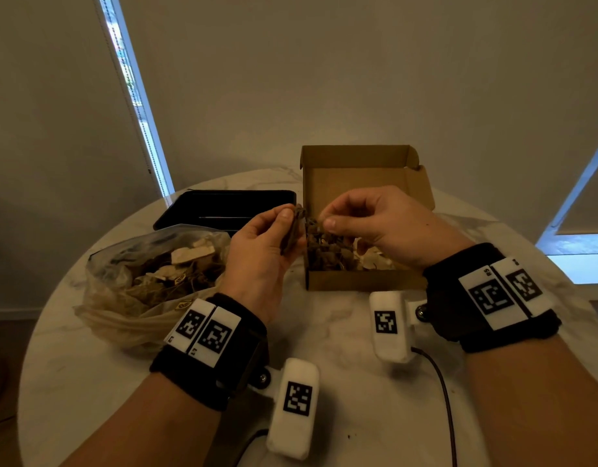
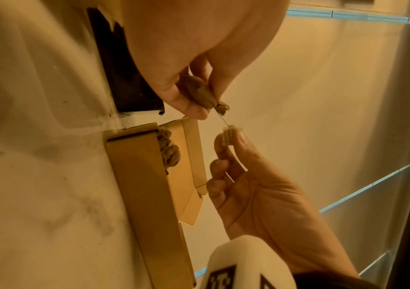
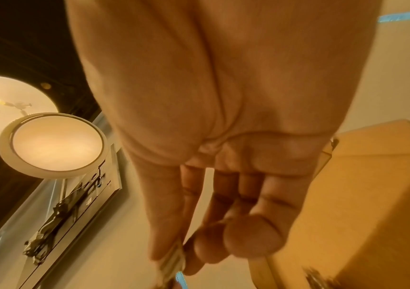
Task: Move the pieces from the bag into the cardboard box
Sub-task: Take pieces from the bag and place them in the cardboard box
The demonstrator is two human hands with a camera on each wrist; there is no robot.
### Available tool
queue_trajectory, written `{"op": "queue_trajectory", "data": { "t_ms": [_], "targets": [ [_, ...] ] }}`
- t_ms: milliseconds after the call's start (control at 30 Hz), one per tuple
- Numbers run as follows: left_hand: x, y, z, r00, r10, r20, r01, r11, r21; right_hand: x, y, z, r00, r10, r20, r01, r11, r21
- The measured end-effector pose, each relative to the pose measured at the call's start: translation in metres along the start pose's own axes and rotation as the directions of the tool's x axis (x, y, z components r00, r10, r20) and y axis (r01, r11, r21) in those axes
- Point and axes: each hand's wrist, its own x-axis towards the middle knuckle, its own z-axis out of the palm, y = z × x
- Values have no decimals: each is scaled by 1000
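A clear plastic bag point(image 1: 122, 318) of brown and pale pieces point(image 1: 176, 264) lies on the left of the table. The open cardboard box point(image 1: 361, 279) stands to its right with several pieces point(image 1: 328, 254) inside. My left hand point(image 1: 291, 219) pinches a brown piece point(image 1: 291, 234) above the box's left wall. In the left wrist view a thin thread runs from this brown piece point(image 2: 200, 91) to a small pale ribbed piece point(image 2: 231, 135). My right hand point(image 1: 324, 219) pinches that pale piece between thumb and forefinger, over the box point(image 2: 146, 195).
A black tray point(image 1: 223, 207) lies behind the bag, left of the box. The round marble table point(image 1: 341, 332) ends close behind the box and beside the bag. A cable point(image 1: 442, 382) trails over the near right of the table.
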Motion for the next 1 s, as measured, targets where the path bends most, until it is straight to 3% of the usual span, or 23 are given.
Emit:
{"op": "queue_trajectory", "data": {
  "t_ms": [100,200,400,533,700,800,1000],
  "targets": [
    [0,0,0,1000,5,22,-5,1000,3,-1,-3,6,996,-7,88,10,999,-37],
    [-2,-3,0,998,35,57,-38,998,43,-2,-9,11,994,-49,98,50,999,-5],
    [-3,-3,2,993,16,120,-22,998,53,5,-8,16,981,-25,-194,44,995,90],
    [-4,-3,5,985,4,170,-5,1000,5,6,-5,16,959,16,-283,11,996,94],
    [-4,-3,5,980,16,199,-18,1000,8,4,-3,15,985,98,-145,-91,995,50],
    [-3,-5,5,986,23,167,-29,999,34,3,-3,13,989,105,-107,-104,994,12],
    [3,-9,-1,1000,21,-16,-17,977,214,9,2,-5,926,190,-325,-133,973,187]
  ]
}}
